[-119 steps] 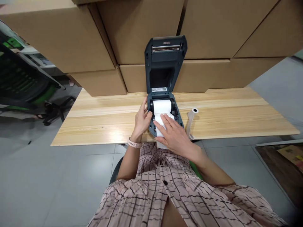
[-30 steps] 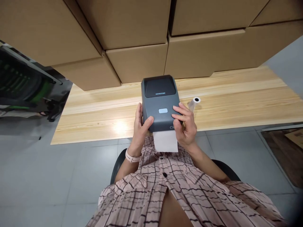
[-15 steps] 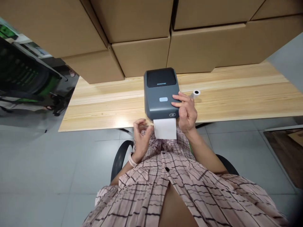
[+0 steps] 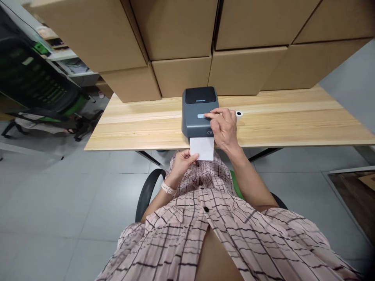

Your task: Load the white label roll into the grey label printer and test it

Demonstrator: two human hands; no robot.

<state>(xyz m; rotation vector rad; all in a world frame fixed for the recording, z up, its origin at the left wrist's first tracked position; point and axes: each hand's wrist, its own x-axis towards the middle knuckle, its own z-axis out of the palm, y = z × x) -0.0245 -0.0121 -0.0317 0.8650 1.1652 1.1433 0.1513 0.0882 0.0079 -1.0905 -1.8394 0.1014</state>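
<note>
A dark grey label printer [image 4: 197,108] sits shut at the front edge of a wooden table [image 4: 140,125]. A strip of white paper [image 4: 202,148] hangs out of its front slot over the table edge. My left hand [image 4: 182,163] pinches the lower left corner of that paper. My right hand [image 4: 224,128] rests on the printer's right side, its forefinger stretched onto the light button [image 4: 200,116] on the lid.
Large cardboard boxes [image 4: 181,39] are stacked along the back of the table. A small white roll core [image 4: 239,114] lies to the right of the printer. An office chair [image 4: 43,97] stands at the left. I sit on a black chair [image 4: 146,195].
The printer's lid, open 4 s ago, is shut. My left hand left the printer's side and pinched the paper. My right forefinger moved onto the button.
</note>
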